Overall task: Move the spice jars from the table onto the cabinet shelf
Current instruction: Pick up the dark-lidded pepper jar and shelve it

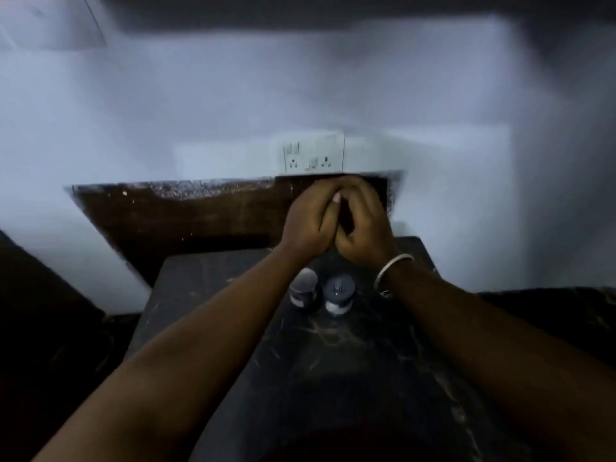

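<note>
Two small spice jars stand side by side on the dark table [213,295]: a grey-lidded jar [302,290] on the left and a dark-lidded jar [338,293] on the right. Above and just beyond them, my left hand [305,225] and my right hand [361,228] are pressed together with fingers curled shut, in front of the right end of a dark brown recess in the wall [173,218]. A dark patch shows between the palms; I cannot tell whether a jar is held there. My forearms pass on either side of the two jars.
A white socket and switch plate [313,158] sits on the pale wall just above the recess. A metal bangle [391,270] is on my right wrist. Dark furniture flanks the table on the left and right. The picture is blurred and dim.
</note>
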The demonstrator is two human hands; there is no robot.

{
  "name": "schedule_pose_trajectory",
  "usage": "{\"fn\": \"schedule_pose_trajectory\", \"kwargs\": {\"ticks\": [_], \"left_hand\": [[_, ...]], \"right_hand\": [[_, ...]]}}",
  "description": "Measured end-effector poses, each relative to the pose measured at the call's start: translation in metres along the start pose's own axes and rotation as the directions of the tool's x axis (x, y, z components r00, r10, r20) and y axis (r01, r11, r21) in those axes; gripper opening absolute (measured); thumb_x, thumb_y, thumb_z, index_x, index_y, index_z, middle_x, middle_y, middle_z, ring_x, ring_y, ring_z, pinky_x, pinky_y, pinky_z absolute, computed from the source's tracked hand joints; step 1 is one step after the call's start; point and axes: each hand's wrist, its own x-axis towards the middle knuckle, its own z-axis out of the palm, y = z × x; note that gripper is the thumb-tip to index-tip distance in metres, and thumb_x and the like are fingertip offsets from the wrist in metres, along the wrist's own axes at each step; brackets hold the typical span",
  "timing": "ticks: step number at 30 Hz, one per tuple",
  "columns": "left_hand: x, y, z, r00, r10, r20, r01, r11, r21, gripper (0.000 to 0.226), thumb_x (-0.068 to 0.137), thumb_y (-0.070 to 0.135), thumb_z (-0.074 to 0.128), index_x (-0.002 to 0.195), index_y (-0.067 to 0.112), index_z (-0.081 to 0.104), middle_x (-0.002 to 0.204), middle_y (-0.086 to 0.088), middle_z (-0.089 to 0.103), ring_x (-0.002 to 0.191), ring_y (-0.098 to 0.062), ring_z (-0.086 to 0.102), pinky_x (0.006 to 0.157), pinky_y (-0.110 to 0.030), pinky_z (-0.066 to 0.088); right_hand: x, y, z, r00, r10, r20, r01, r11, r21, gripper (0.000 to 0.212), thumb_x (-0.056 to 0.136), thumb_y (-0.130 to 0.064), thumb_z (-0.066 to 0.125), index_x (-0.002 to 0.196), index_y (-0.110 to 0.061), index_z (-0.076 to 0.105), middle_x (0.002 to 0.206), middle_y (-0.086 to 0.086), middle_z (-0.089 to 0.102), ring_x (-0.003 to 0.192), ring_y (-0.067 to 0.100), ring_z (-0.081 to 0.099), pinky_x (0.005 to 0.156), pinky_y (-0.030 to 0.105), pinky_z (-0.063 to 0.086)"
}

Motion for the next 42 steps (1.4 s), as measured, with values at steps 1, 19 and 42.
{"fn": "schedule_pose_trajectory", "kwargs": {"ticks": [1, 19, 42], "left_hand": [[-0.021, -0.012, 0.009, 0.996, -0.052, 0.074, 0.051, 0.999, 0.016, 0.032, 0.104, 0.015, 0.048, 0.125, 0.002, 0.067, 0.118, -0.015, 0.073, 0.106, -0.026, 0.068, 0.095, -0.036, 0.054], [-0.162, -0.088, 0.034, 0.629, -0.499, 0.597, 0.305, 0.864, 0.401, 0.055, 0.100, 0.024, 0.053, 0.153, 0.031, 0.041, 0.158, -0.002, 0.046, 0.140, -0.025, 0.048, 0.117, -0.056, 0.040], [-0.165, -0.064, 0.023, 0.638, -0.562, 0.526, 0.675, 0.738, -0.030, 0.034, 0.108, 0.026, 0.053, 0.139, 0.038, 0.054, 0.135, 0.002, 0.066, 0.119, -0.005, 0.064, 0.102, -0.036, 0.054]], "right_hand": [[-0.023, 0.009, 0.011, 0.998, 0.017, 0.055, -0.017, 1.000, -0.011, 0.040, 0.092, -0.012, 0.058, 0.124, 0.012, 0.061, 0.132, 0.030, 0.057, 0.125, 0.044, 0.057, 0.108, 0.051, 0.046], [-0.129, 0.067, 0.085, 0.273, 0.602, 0.750, -0.249, 0.797, -0.549, 0.083, 0.092, -0.048, 0.068, 0.161, -0.035, 0.023, 0.166, 0.012, 0.014, 0.142, 0.042, 0.036, 0.112, 0.055, 0.043], [-0.095, 0.017, 0.034, 0.145, 0.512, 0.847, -0.384, 0.818, -0.429, 0.067, 0.071, -0.045, 0.082, 0.134, -0.036, 0.059, 0.131, 0.001, 0.063, 0.111, 0.026, 0.065, 0.098, 0.039, 0.056]]}}
